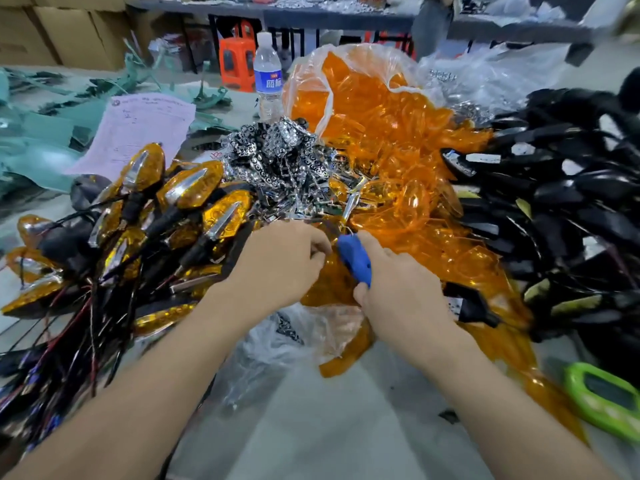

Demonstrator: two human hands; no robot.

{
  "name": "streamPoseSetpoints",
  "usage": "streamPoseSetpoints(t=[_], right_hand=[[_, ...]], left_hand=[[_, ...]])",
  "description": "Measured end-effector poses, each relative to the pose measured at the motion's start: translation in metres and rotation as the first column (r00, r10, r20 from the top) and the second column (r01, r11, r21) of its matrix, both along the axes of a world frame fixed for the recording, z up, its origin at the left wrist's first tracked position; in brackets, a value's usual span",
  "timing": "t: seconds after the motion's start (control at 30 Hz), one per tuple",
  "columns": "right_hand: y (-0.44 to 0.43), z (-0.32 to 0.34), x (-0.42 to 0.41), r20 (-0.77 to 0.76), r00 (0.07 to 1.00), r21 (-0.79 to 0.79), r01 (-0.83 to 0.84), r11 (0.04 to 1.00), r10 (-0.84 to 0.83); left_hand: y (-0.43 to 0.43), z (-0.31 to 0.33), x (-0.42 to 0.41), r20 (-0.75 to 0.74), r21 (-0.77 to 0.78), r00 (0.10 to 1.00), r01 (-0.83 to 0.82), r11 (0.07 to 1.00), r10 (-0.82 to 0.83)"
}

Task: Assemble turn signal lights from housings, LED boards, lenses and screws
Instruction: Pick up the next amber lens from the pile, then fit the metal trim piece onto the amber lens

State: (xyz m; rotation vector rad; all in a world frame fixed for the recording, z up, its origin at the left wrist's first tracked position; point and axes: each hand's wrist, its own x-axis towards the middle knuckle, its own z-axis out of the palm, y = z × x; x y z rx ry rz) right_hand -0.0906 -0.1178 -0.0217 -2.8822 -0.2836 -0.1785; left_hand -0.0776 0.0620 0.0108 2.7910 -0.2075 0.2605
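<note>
A grey table (311, 427) lies under both grips. Just beyond them spills a heap of orange lenses (391, 133). Black housings (561, 188) pile to the right of the right grip (391, 292), and finished amber lights (145, 216) to the left of the left grip (280, 261). The right grip clasps a blue tool (355, 258). The left grip's fingers curl just beside it; what they hold is unclear.
</note>
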Motion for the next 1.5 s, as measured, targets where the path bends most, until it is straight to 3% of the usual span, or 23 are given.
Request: streamPoseSetpoints(t=[0.13, 0.2, 0.37, 0.43, 0.6, 0.77, 1.07, 1.2, 1.33, 1.43, 1.5], right_hand=[[-0.015, 0.002, 0.013, 0.075, 0.992, -0.024, 0.105, 0.994, -0.103], [-0.017, 0.001, 0.018, 0.111, 0.988, -0.052, 0.115, 0.992, -0.108], [-0.018, -0.005, 0.031, 0.172, 0.977, -0.002, 0.131, 0.991, -0.129], [-0.022, -0.004, 0.040, 0.211, 0.963, 0.061, 0.155, 0.986, -0.165], [-0.028, 0.000, 0.064, 0.312, 0.925, 0.089, 0.201, 0.976, -0.219], [-0.036, 0.000, 0.074, 0.308, 0.935, 0.179, 0.127, 0.975, -0.179], [-0.038, -0.012, 0.057, 0.319, 0.946, 0.228, -0.022, 0.973, -0.053], [-0.041, -0.011, 0.055, 0.309, 0.950, 0.234, -0.024, 0.972, -0.051], [-0.041, -0.010, 0.055, 0.254, 0.966, 0.253, -0.031, 0.967, -0.035], [-0.040, -0.010, 0.054, 0.286, 0.958, 0.244, -0.038, 0.969, -0.035], [-0.039, -0.010, 0.055, 0.297, 0.954, 0.243, -0.040, 0.969, -0.035]], left_hand=[[0.008, -0.009, 0.004, 0.020, 0.190, 0.998, -0.061, 0.980, 0.059], [0.008, -0.013, 0.006, 0.012, 0.197, 0.998, -0.059, 0.979, 0.057], [0.012, -0.018, 0.011, 0.165, -0.214, 0.969, -0.149, 0.965, 0.186], [0.018, -0.021, 0.014, 0.160, -0.226, 0.969, -0.148, 0.963, 0.187], [0.018, -0.025, 0.018, 0.061, -0.148, 0.998, 0.021, 0.989, -0.012], [0.005, -0.025, 0.024, -0.209, -0.100, 0.934, 0.275, 0.956, -0.290], [-0.003, -0.026, 0.033, -0.159, 0.052, 0.948, 0.288, 0.956, -0.277], [0.005, 0.003, 0.031, -0.075, 0.010, 0.973, 0.218, 0.976, -0.216], [0.026, 0.042, 0.034, -0.148, -0.071, 0.981, 0.119, 0.990, -0.129], [0.026, 0.045, 0.040, -0.012, -0.052, 0.999, -0.046, 0.998, 0.045], [0.019, 0.040, 0.039, 0.136, 0.088, 0.977, -0.177, 0.980, 0.164]])
